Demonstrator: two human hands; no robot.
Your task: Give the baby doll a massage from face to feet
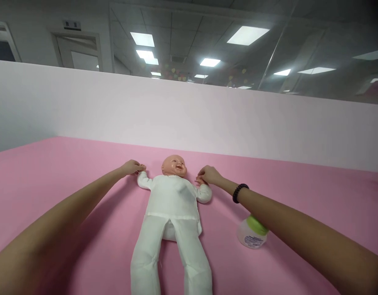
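A baby doll (172,205) in a white suit lies on its back on the pink surface (69,172), head away from me, arms spread to the sides. My left hand (132,167) is closed in a pinch on the doll's hand at the left sleeve end. On the other side my right hand (209,175), fingers closed, grips the doll's other hand. A dark bead bracelet (240,192) circles my right wrist.
A white bottle with a green cap (252,234) lies on the pink surface right of the doll's hip, partly under my right forearm. A white partition wall (189,119) runs along the far edge of the surface.
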